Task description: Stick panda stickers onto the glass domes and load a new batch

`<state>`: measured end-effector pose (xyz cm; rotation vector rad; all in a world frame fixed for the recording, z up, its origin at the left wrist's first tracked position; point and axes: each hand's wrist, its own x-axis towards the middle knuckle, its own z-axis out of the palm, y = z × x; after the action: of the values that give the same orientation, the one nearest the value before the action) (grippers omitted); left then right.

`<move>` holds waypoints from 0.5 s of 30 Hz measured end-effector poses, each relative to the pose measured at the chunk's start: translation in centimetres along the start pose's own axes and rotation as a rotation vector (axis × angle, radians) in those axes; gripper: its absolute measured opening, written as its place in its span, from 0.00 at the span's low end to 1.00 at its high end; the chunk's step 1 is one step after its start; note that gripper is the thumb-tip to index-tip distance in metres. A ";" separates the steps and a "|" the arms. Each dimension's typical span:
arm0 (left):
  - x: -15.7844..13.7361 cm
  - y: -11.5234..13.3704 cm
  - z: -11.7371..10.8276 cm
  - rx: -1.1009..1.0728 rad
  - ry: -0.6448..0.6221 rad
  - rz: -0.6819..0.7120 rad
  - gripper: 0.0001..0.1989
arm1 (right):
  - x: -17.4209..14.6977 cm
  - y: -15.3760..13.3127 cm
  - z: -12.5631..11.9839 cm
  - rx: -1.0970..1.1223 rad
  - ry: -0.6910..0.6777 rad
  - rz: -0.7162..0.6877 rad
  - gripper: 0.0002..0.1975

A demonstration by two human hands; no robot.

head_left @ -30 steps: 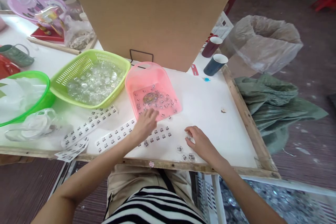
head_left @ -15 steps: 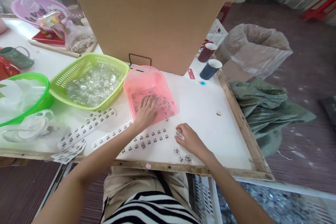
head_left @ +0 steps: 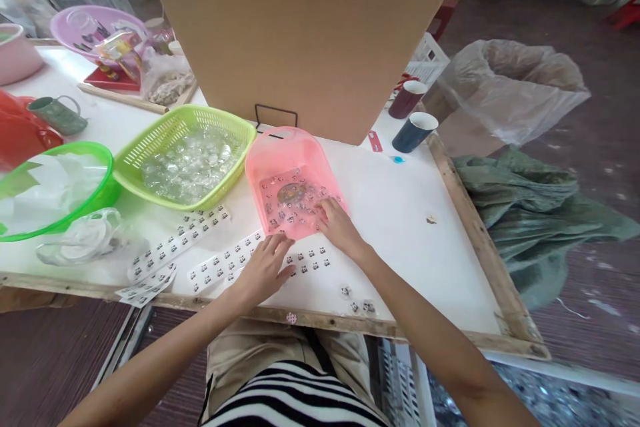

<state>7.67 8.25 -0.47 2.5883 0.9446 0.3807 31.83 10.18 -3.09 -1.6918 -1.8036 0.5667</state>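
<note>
My left hand (head_left: 267, 269) is open, palm down, above the white strips of panda stickers (head_left: 207, 269) just in front of the pink scoop-shaped tray. My right hand (head_left: 337, 225) reaches over the right front lip of the pink tray (head_left: 257, 167), fingers bent but apart, among small clear pieces with panda prints (head_left: 291, 217). Whether a fingertip touches one of these pieces is hard to see. A few more clear panda pieces (head_left: 369, 307) lie on the white tabletop near the front edge.
Left of the tray is a yellow-green basket (head_left: 131, 163) of clear discs, then a green basin (head_left: 103, 190) holding white sheets. A tall cardboard panel (head_left: 305, 40) stands behind. Two mugs, one dark blue (head_left: 411, 137), are at the back right. Wooden strips (head_left: 487, 240) edge the table.
My left hand has come out of the pink tray toward me, onto the sticker strips. My right hand has moved from the tabletop up and left to the tray; its pinch has loosened.
</note>
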 end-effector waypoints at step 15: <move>-2.2 0.4 -0.5 -0.038 -0.123 -0.023 0.10 | -1.6 -0.1 1.3 -0.179 -0.004 0.138 0.09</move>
<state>6.10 6.66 -0.09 2.5315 0.9144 0.2280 30.84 8.71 -4.18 -1.9485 -1.7955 0.4777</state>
